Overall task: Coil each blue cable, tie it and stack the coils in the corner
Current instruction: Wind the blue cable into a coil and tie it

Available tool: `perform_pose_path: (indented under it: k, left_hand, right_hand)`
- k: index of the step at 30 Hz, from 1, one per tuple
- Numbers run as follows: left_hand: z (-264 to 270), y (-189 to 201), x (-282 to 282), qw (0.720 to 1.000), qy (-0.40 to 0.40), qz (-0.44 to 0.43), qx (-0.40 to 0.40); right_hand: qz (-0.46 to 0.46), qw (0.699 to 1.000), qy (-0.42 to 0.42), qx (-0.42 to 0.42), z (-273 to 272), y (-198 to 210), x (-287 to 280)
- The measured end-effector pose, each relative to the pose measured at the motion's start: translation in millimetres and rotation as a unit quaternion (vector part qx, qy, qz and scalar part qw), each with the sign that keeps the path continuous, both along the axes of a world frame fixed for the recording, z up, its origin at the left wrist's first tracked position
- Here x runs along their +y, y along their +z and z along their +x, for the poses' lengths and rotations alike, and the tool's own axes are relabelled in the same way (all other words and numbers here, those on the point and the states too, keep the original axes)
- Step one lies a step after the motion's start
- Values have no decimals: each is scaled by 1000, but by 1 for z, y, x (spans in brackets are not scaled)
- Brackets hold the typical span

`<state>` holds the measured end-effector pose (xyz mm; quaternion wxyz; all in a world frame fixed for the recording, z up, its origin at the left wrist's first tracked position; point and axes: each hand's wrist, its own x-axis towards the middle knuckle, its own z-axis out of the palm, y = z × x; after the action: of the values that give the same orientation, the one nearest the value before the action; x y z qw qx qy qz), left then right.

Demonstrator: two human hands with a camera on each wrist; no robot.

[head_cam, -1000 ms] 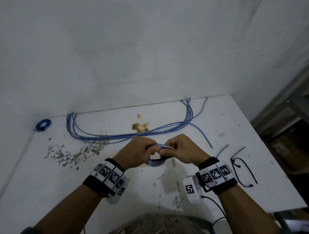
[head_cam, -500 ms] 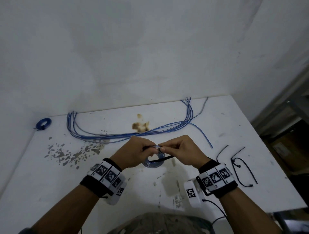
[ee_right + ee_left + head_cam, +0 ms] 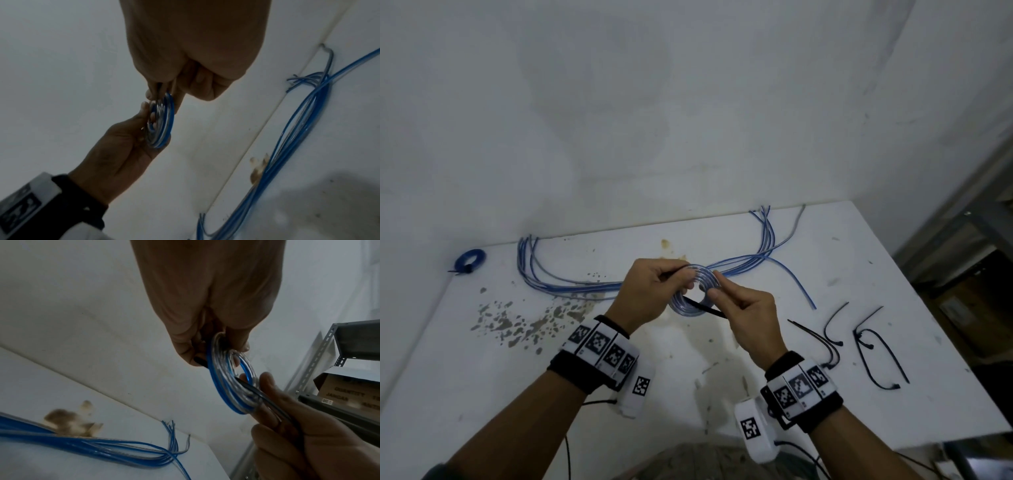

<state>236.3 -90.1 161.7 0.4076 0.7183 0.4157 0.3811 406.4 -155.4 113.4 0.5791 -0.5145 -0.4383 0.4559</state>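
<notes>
Above the middle of the white table (image 3: pixel 825 281), you are holding a small coil of blue cable (image 3: pixel 697 291) up in the air between both hands. Your left hand (image 3: pixel 654 291) is gripping the coil's left side, with the fingers curled round it. Your right hand (image 3: pixel 746 308) is pinching a black zip tie (image 3: pixel 705 308) against the coil's right side. The coil is standing on its edge, so its round hole is facing you in the head view. The zip tie is lying across the front of the coil, with its long side running from upper left down to lower right, and its free tip is poking out beside your right thumb.

Behind your hands, the loose blue cables (image 3: pixel 571 284) are lying in a long bundle along the back of the table, and both ends are bending up toward the wall. Far off in the back left corner, one tied coil (image 3: pixel 469 259) is lying flat. To your right, spare black zip ties (image 3: pixel 873 349) are lying on the table, well apart from your hands.
</notes>
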Motion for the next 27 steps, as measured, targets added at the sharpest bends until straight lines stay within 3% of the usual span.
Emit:
perform_pose_path:
  k: [7,12,15,21,23,27]
  left_hand:
    - [-6,-12,6,998,-23,-64,10]
    - [0,-8,2,994,-17,-102,-35]
    - [8,-5,1,996,-35,-78,-18]
    - [20,-10,-3,999,14,-31,-33]
    - [21,-11,-3,999,20,-23,-25]
    - [20,-16,-1,997,70,-14,-7]
  right_hand:
    - [18,999,20,-29,8,11,9]
    - [7,999,11,-31,8,14,13]
    - [13,999,17,-48,6,18,14]
    - [12,997,31,-65,5,31,11]
    - [1,987,10,-158,6,30,9]
    - [6,927,11,-376,24,36,-2]
